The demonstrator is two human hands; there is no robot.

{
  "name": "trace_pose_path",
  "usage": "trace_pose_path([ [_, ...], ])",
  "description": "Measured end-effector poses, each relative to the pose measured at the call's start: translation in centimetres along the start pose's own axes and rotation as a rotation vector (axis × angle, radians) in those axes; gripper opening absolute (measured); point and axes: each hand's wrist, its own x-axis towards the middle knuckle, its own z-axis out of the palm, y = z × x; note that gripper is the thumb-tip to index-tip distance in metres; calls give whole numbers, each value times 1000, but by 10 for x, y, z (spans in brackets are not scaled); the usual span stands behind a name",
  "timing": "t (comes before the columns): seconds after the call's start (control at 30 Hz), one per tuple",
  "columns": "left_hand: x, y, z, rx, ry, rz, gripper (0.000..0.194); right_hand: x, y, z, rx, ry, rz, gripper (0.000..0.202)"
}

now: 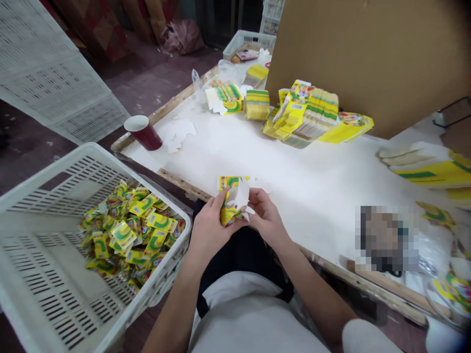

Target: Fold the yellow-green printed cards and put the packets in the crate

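Observation:
Between my hands, over the near edge of the white table (287, 169), is a small yellow and green printed carton (228, 214) with its white inner flaps standing up. My left hand (209, 225) grips the carton from the left side. On the other side my right hand (268, 218) has its fingers bent against the white flaps, thumb and fingertips touching them. The carton's inside is mostly hidden by the flaps and fingers. Just beyond my hands a flat yellow and green printed card (228, 182) lies on the table.
On my left stands a white plastic crate (47, 235) holding many small yellow-green packs (136, 228). A dark red cup (144, 132) is near the table's left edge. Stacked printed cartons (309, 117) sit at the back before a cardboard sheet (368, 59). More stacks (430, 169) lie right.

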Motion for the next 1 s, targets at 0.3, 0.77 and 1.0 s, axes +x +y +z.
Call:
trace_pose_path([
  [0.3,-6,-1,6,-113,-38,83,77,-5,3,-5,-123,70,-43,34],
  [0.77,-13,1,20,-22,-12,175,66,-3,12,-3,-159,145,89,33],
  [1.0,-10,-13,29,-30,-28,197,40,-14,9,-3,-557,-204,-149,66],
])
